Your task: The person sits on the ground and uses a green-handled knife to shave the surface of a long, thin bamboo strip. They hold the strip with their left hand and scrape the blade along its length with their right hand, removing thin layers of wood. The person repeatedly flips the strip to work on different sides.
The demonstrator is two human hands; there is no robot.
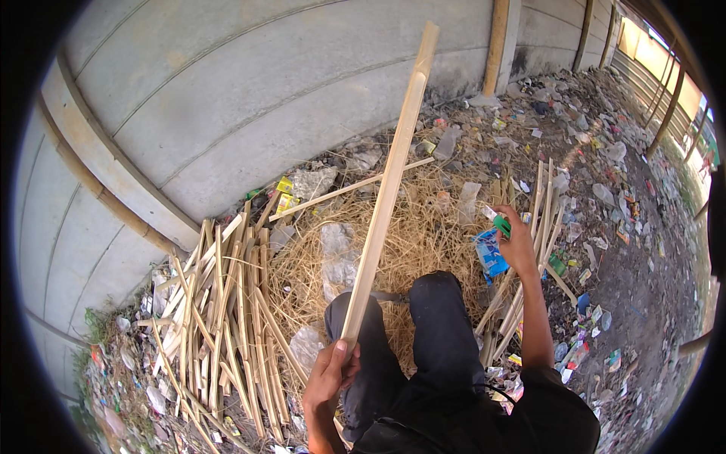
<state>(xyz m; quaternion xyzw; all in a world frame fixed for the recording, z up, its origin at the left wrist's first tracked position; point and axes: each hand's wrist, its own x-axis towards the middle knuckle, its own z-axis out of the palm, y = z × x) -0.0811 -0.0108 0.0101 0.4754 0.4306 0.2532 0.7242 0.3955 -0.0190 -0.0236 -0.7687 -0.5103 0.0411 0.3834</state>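
A long split bamboo strip (387,178) rises from my left hand (330,374), whose fingers are closed round its lower end. It slants up and away over my left knee, its far end in front of the grey wall. Off to the right, my right hand (517,246) grips a small green-handled tool (501,225) with a pale, blade-like end; its exact kind is too small to tell. The tool is apart from the strip. Under that hand and beside it lie more bamboo strips (538,227) and a blue plastic wrapper (491,255).
Bamboo strips are heaped in a large pile (227,325) on the left. Pale shavings (416,234) cover the ground before my knees, with one strip (352,189) lying across them. A concrete panel wall (249,83) stands behind. Litter (597,166) is strewn along the right.
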